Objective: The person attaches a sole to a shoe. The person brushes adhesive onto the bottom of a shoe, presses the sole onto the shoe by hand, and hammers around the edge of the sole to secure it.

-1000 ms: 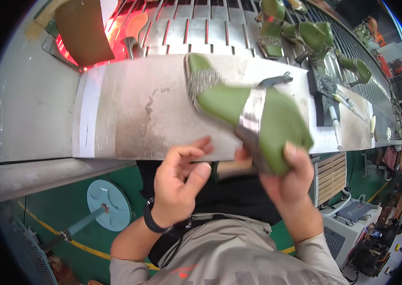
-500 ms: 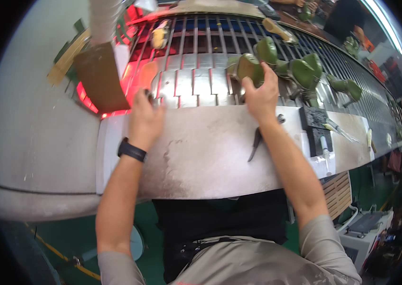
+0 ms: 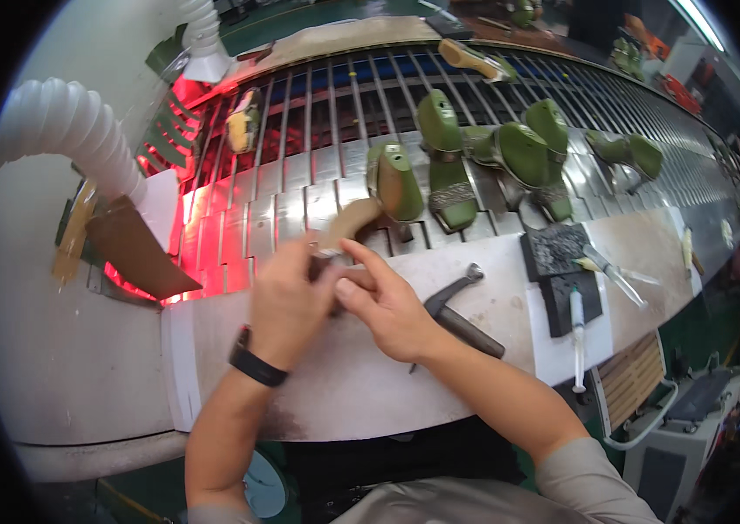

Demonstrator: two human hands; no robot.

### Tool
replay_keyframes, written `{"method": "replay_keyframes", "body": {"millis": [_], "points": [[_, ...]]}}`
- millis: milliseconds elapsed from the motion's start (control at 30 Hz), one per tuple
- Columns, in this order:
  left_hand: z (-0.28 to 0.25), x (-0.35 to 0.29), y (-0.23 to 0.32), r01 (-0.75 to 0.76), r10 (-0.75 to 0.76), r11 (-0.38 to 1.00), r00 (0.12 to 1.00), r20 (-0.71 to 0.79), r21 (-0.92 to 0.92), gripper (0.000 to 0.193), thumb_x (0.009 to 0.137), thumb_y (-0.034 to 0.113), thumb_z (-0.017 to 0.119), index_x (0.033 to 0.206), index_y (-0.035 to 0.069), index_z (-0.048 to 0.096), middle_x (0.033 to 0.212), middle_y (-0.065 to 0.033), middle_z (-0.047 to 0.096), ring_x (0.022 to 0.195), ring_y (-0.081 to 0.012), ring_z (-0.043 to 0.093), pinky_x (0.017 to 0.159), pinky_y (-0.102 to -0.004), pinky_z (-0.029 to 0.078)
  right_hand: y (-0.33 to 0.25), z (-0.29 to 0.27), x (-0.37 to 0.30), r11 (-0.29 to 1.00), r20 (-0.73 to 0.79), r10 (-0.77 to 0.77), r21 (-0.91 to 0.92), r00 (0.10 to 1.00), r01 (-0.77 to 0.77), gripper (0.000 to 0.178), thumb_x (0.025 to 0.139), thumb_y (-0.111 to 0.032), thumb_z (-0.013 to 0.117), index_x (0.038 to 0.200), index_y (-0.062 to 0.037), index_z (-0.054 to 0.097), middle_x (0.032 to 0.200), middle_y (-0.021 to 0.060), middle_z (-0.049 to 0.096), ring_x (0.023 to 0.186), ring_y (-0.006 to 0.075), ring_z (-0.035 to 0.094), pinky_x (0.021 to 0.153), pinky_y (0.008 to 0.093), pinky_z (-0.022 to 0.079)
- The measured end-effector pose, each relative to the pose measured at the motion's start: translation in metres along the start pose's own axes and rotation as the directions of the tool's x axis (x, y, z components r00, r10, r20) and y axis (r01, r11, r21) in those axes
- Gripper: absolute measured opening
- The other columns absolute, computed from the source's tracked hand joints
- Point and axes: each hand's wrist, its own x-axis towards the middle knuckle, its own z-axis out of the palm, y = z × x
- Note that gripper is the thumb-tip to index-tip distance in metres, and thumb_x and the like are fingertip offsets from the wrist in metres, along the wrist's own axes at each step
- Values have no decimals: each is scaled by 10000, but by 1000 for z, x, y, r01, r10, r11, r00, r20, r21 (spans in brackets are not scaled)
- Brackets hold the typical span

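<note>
Head view: the left hand point(image 3: 287, 301) grasps the near end of a tan sole point(image 3: 352, 218) above the bench point(image 3: 361, 384), seemingly steadying it for the right hand point(image 3: 392, 314), whose grip, closed or merely touching, cannot be told through blur.

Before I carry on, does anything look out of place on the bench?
Yes, the syringe lying partly on the black block: its lower end reaches about the front edge of the bench, so it could get knocked off.
</note>
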Motion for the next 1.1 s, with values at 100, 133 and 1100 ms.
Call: {"method": "replay_keyframes", "body": {"millis": [100, 133, 1100], "points": [[-2, -3, 36, 25, 28, 979, 967, 253, -203, 564, 812, 15, 757, 1354, -10, 604, 1086, -172, 740, 871, -283, 746, 734, -397, 602, 5, -11, 0, 991, -60, 135, 6, 989, -135, 492, 1056, -224, 659, 1460, -1, 486, 1155, 124, 692, 972, 151, 679, 861, 285, 570], [-8, 4, 34, 133, -7, 923, 944, 331, -360, 561, 811, 21, 732, 1357, -2, 603, 1084, -182, 742, 893, -313, 747, 765, -418, 595, 3, -10, 1, 989, -93, 129, 85, 987, -122, 448, 1051, -215, 665, 1420, -9, 519, 1111, 108, 697, 943, 140, 677, 842, 277, 567], [-56, -17, -113, 254, -129, 897, 933, -336, 363, 1068, 712, 207, 916, 1586, 11, 334, 1379, -230, 520, 1283, -434, 510, 1094, -519, 426, 8, -3, -7, 960, -171, 238, 194, 956, -204, 155, 941, -48, 621, 1088, -4, 640, 796, 57, 651, 662, 114, 577, 601, 259, 469]]}}
